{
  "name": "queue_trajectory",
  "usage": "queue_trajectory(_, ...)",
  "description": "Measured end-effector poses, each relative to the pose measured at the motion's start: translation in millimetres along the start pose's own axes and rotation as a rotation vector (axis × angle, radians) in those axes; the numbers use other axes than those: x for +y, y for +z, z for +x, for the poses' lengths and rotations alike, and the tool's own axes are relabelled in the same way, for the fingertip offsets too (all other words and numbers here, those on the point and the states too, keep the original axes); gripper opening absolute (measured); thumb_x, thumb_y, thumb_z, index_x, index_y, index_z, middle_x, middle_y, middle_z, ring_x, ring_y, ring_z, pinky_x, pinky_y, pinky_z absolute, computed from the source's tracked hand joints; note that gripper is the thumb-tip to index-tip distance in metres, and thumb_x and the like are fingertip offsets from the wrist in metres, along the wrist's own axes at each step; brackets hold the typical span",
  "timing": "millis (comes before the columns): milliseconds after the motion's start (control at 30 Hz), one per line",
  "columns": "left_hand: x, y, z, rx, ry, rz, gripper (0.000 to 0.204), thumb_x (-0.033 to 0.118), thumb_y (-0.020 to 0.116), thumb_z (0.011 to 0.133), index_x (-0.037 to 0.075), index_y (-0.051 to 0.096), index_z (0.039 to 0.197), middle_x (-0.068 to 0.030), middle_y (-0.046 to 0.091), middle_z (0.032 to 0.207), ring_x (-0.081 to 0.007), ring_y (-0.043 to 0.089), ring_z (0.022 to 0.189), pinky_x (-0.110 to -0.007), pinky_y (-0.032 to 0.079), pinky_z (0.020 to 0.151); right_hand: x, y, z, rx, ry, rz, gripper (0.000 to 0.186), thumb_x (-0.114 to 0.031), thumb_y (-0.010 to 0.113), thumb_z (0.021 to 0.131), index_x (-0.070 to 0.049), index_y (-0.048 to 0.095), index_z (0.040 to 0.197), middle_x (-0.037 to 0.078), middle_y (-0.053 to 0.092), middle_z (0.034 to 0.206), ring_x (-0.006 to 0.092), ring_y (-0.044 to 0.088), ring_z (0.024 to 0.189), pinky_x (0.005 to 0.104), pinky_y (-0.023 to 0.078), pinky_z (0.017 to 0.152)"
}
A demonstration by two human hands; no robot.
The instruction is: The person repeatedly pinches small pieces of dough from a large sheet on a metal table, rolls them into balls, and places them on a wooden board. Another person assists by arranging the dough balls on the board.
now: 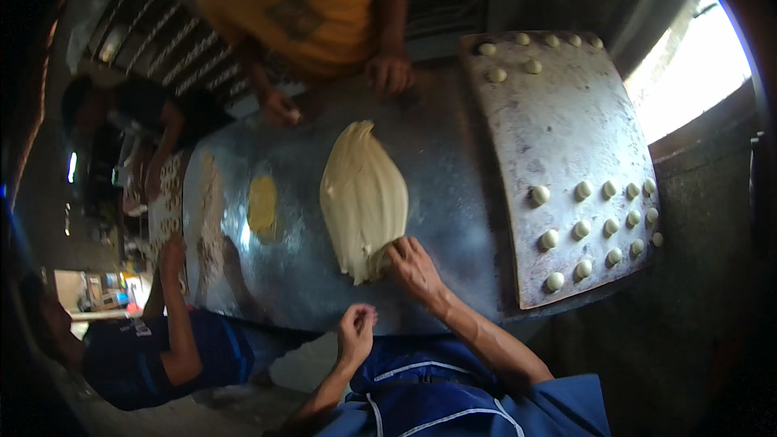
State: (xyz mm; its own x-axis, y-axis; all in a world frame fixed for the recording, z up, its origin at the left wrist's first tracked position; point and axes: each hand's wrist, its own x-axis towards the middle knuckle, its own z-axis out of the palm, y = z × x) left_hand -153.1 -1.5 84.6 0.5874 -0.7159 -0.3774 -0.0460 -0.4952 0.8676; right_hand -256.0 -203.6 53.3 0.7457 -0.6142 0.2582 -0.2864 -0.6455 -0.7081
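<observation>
A large, pale, stretched mass of dough [364, 190] lies lengthwise on the dark, shiny worktable [449, 170] in front of me. It tapers to a twisted tip at its far end, and its near end is ragged. My right hand [417, 273] is at the dough's near right edge, with its fingers closed on that edge. Over the table's near edge, apart from the dough, my left hand [356, 335] is curled with fingertips pressed together. Whatever may be between those fingers is hidden.
Right of the dough, a pale board [566, 133] carries several small dough balls [582, 229]. A yellow patch [261, 205] and a floury streak [211, 218] lie to the left. Across stands a co-worker in an orange shirt [303, 12]; another in dark blue [174, 348] reaches in at left.
</observation>
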Motion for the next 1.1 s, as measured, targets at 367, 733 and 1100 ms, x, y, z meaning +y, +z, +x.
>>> queue_trajectory(367,15.3,16.1,33.9,-0.545,-0.278,-0.807,0.045,0.044,0.042,0.112,0.004,0.062,0.110,-0.0067,0.066,0.099,-0.0195,0.068,0.092,-0.036,0.056,0.084,-64.4,-16.2,-49.1,-0.233,0.792,0.664,0.030,-0.029,0.059,0.105,-0.003,0.065,0.118,0.010,0.065,0.083,0.0244,0.064,0.075,0.0382,0.054,0.071)
queue_trajectory(733,-14.6,41.3,100.5,-0.742,-0.713,-1.492,0.040,0.041,0.040,0.111,0.011,0.059,0.094,0.0036,0.049,0.068,-0.0110,0.041,0.051,-0.028,0.047,0.067,-122.8,-23.7,-65.8,-0.266,0.312,-0.017,0.014,-0.012,0.056,0.100,-0.002,0.064,0.103,0.022,0.068,0.084,0.0414,0.066,0.074,0.0501,0.052,0.066)
queue_trajectory(1100,-23.0,9.7,30.8,-0.263,0.542,0.244,0.029,0.024,0.053,0.102,-0.003,0.061,0.107,-0.0165,0.063,0.083,-0.0430,0.062,0.077,-0.051,0.052,0.076,-61.2,38.6,36.0,-0.709,0.257,0.882,0.024,-0.020,0.062,0.104,-0.001,0.069,0.117,0.008,0.072,0.105,0.0169,0.067,0.098,0.0362,0.055,0.091)
